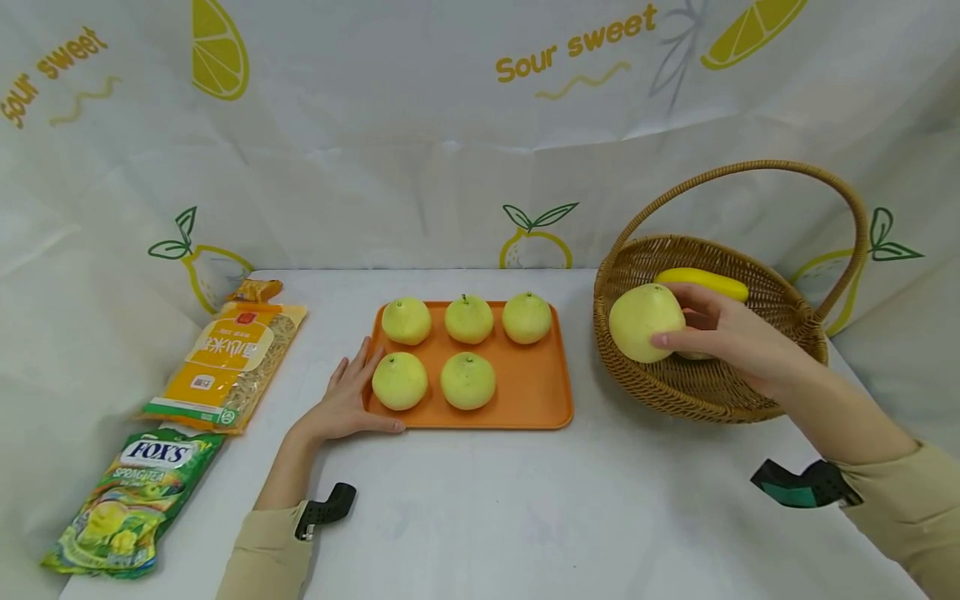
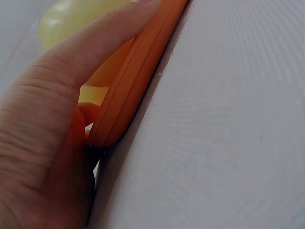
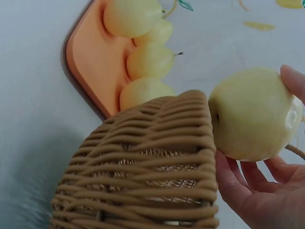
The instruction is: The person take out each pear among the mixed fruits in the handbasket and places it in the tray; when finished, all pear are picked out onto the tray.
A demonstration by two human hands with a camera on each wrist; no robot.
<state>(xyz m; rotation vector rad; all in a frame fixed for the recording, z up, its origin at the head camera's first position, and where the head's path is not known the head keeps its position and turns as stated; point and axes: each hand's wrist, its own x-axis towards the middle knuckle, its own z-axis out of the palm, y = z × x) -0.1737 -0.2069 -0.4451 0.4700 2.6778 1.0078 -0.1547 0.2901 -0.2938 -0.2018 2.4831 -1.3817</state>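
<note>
My right hand (image 1: 723, 337) grips a round yellow-green pear (image 1: 646, 323) between thumb and fingers, over the left part of a wicker basket (image 1: 652, 392). In the right wrist view this pear (image 3: 255, 114) overlaps the basket's rim. Behind the hand, a yellow banana (image 1: 705, 282) lies in the basket, and a pale thing is mostly hidden below the fingers. On an orange tray (image 1: 528, 392) sit several similar pears (image 1: 468, 381) in two rows. With fingers spread, my left hand (image 1: 348, 400) rests against the tray's near left corner, its thumb along the front rim.
A yellow-and-clear grain packet (image 1: 228, 362) and a green Fox's bag (image 1: 135, 500) lie along the table's left side, with a small orange packet (image 1: 257, 290) behind them. The basket's tall handle (image 1: 750, 167) arches above it. A printed cloth (image 1: 390, 183) hangs behind the table.
</note>
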